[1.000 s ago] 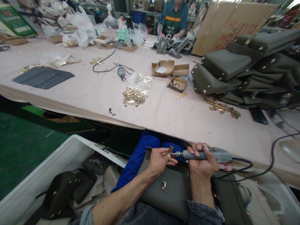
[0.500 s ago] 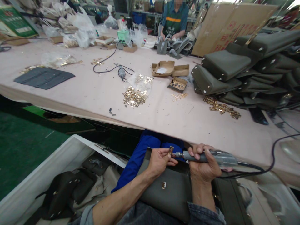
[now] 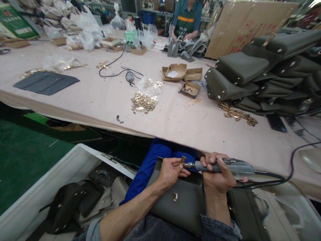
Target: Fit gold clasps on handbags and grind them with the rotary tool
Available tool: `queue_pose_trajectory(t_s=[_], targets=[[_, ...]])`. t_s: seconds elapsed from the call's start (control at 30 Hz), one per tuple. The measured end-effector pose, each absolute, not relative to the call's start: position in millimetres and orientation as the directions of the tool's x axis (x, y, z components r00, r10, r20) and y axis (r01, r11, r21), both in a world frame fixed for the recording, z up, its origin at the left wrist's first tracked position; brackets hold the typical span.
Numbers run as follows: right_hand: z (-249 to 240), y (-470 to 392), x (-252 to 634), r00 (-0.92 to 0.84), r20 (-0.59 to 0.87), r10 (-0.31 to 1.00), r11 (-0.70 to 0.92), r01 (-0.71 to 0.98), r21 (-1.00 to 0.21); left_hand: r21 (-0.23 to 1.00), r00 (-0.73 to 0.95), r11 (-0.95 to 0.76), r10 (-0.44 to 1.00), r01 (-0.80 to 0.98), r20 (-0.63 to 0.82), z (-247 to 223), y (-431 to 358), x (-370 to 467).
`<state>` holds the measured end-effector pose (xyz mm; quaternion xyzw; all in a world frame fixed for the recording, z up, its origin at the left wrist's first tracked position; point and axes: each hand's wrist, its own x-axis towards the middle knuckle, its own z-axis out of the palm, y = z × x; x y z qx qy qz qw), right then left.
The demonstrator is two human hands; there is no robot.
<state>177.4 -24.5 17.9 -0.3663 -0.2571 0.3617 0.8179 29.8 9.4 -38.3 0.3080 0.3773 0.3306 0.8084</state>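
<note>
**Grey cylindrical power driver [image 3: 239,168] aimed at a small rectangular gold metal plate [image 3: 183,160] over a dark olive, leather-like bag [image 3: 185,209]**

Head view. The bag, the landmark here, bears a small shiny gold clasp [image 3: 175,197]. Above its far edge, the left hand [image 3: 172,172] pinches the plate between thumb and fingers. Above its right far corner, the right hand [image 3: 217,174] is wrapped around the driver, whose tip points left at the plate; whether they touch is too small to tell. Left of the bag, a white plastic bin [image 3: 62,174] contains dark and beige bags [image 3: 67,207]. Beyond the bag, a pale pink cloth-covered table [image 3: 163,129] carries a heap of gold metal fittings [image 3: 143,103] and, farther right, stacked dark olive bags [image 3: 240,68].
</note>
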Motion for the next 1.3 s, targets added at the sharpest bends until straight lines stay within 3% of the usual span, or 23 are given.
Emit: queue_pose_trajectory(t_s=[0.33,0.73,1.07,1.3], targets=[[27,-27,168,0.612,0.189,0.768,0.469,-0.337,-0.816,0.757,0.499,0.587,0.766,-0.288,-0.404,-39,9,31],[35,-30,150,0.544,0.344,0.765,0.503,-0.173,-0.847,0.756,0.52,0.595,0.752,-0.271,-0.405,-34,10,32],[44,-30,135,0.286,0.481,0.829,0.439,0.201,-0.876,0.813,0.538,0.506,0.788,-0.287,-0.301,-24,12,30],[41,-16,138,0.029,0.368,0.93,0.355,0.198,-0.914,0.847,0.479,0.475,0.816,-0.239,-0.323,-23,11,22]])
